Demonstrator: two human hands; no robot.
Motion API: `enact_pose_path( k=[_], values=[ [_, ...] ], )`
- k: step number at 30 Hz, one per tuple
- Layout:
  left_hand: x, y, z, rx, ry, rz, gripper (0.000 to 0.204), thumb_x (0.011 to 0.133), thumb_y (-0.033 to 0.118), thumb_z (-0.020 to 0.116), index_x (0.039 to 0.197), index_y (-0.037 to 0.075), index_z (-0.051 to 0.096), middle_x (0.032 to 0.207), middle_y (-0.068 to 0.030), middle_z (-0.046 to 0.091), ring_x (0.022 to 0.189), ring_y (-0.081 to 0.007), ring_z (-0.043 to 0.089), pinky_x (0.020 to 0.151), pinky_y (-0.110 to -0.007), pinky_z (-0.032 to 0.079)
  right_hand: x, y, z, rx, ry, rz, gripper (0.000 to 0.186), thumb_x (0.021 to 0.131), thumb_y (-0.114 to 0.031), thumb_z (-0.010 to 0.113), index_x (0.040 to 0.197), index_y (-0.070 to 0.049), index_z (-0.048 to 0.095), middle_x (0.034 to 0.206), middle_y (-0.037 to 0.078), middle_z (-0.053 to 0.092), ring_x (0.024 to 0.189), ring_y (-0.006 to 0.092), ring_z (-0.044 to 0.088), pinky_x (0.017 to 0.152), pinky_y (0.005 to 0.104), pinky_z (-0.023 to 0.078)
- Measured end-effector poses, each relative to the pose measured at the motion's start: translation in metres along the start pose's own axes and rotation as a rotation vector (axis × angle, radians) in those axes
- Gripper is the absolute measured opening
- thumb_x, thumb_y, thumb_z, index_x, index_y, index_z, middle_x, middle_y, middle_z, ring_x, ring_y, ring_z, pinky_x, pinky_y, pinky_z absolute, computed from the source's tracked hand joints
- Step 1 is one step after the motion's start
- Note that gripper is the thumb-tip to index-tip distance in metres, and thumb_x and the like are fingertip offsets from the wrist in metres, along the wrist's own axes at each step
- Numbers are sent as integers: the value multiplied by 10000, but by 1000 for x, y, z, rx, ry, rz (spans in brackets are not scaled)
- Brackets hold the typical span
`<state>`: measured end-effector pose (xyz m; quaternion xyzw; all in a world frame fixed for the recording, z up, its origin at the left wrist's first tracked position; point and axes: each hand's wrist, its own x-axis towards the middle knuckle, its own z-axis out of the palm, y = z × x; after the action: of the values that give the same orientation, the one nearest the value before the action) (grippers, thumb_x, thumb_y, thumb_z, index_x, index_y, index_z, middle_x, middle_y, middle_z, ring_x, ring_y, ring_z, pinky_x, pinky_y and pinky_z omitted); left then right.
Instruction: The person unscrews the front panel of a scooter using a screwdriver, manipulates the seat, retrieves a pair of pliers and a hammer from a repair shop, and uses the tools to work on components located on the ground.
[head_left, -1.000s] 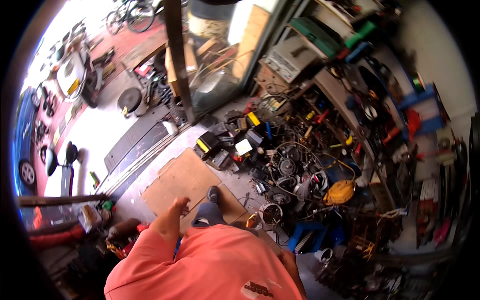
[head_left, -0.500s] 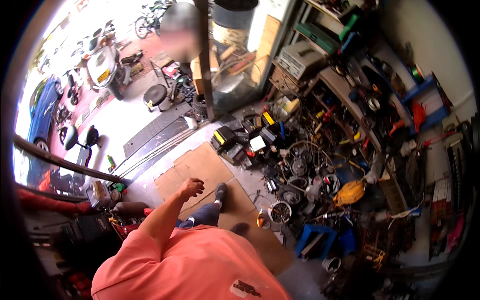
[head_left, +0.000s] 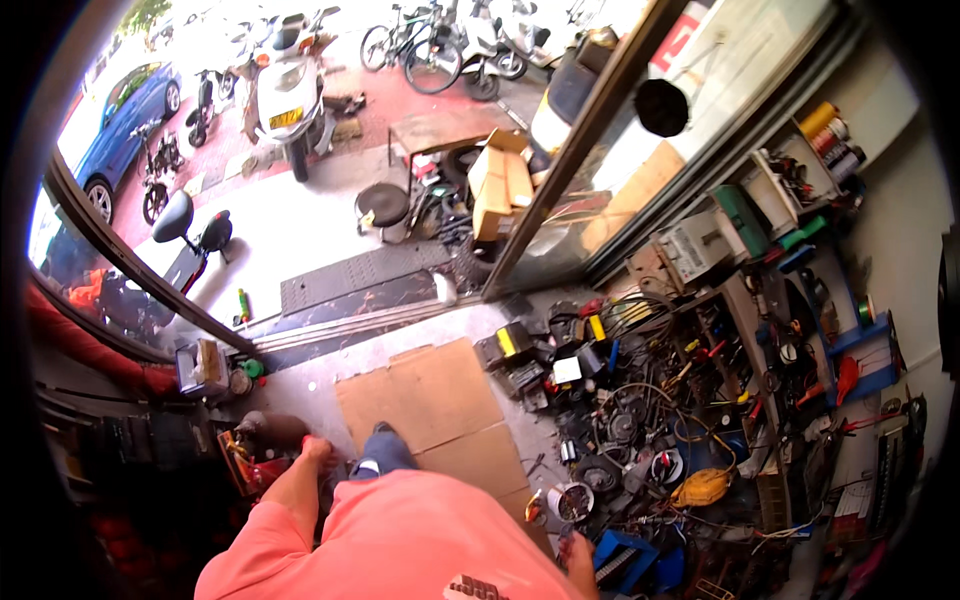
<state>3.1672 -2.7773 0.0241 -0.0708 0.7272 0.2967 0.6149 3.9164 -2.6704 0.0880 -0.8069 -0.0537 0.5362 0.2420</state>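
Brown cardboard on pale-grey flr.; dull-brown cyl., axis approx. L–R, end twd. our L hand; its grip & R hand's: can't tell.

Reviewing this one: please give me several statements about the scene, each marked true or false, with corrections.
1. A cardboard sheet lies on the floor. True.
2. The round stool stands on the cardboard sheet. False: the round stool is outside, beyond the door sill.
3. The left hand appears just right of a brownish cylinder. True.
4. The right hand appears left of the cardboard sheet. False: it appears to the right.
5. The blue car is outside. True.
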Motion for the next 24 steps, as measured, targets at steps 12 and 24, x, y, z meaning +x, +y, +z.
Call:
enact_pose_path(
  k=[12, 24],
  values=[
    [-44, 64, -175, -562, 260, -35, 125, 950, 159, 558, 1009, 80, 636, 838, -80, 694, 721, -249, 674, 643, -430, 535, -159, -172, 425, -708, -486, -409, 251, 958, -283, 703, 1039, -46, 690, 834, 62, 725, 635, 141, 664, 511, 288, 493],
    [-47, 184, -192, 440, 107, 257, 295, 900, 236, 671, 1143, 85, 740, 1051, -84, 760, 954, -201, 714, 846, -326, 540, -117, -260, 675, -1169, -327, -110, 340, 973, -345, 673, 1136, -48, 695, 942, 106, 751, 701, 202, 685, 599, 372, 513]
  ],
)
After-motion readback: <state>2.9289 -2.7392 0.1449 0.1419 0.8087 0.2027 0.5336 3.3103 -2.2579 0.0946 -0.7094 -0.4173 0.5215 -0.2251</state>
